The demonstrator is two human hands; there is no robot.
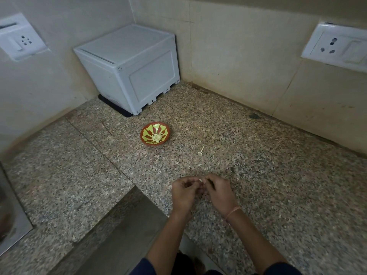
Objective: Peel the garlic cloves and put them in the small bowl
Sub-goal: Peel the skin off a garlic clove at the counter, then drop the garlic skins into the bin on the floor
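Close to the person, both hands meet over the stone counter (278,185). The left hand (183,192) and the right hand (219,192) have curled fingers, and together they pinch a small white garlic clove (200,180) between the fingertips. The right wrist carries a thin thread band (233,212). A little farther, a pale bit of garlic stem (201,151) lies on the counter. Behind it and to the left stands the small bowl (148,143), red with yellow-green stripes, with some pale cloves (156,137) in its middle. In the corner sits a white box (129,68). Each wall has a white socket (21,39) (335,46).
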